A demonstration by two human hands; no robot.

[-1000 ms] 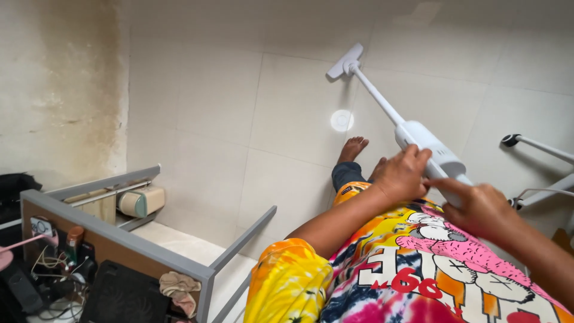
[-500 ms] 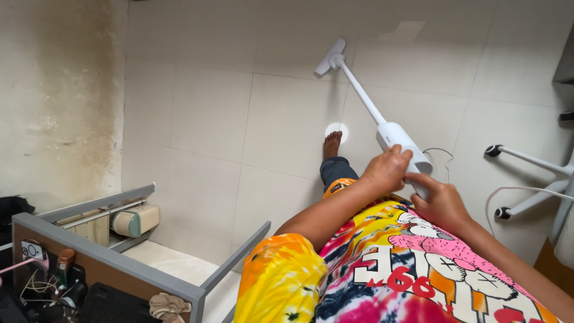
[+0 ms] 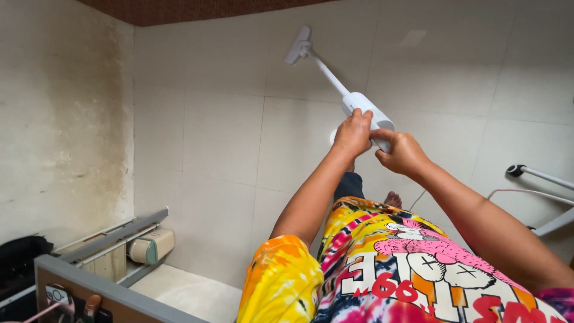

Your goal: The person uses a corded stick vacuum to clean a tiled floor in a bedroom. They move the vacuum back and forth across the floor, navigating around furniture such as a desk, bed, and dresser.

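Pushed farther out across the tiled floor (image 3: 215,137) now: white stick vacuum (image 3: 335,84), head near the far wall. Left hand (image 3: 354,133) wrapped tight on its body, right hand (image 3: 402,152) gripping just beside. Arms stretched straighter than before.

Both arms outstretched, fingers (image 3: 359,119) curled

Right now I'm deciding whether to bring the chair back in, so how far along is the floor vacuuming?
Done: cannot tell; the pale tiles look alike everywhere. In hand: left hand and right hand grip the white stick vacuum, head near the far wall. Left: possibly the floor by the chair base.
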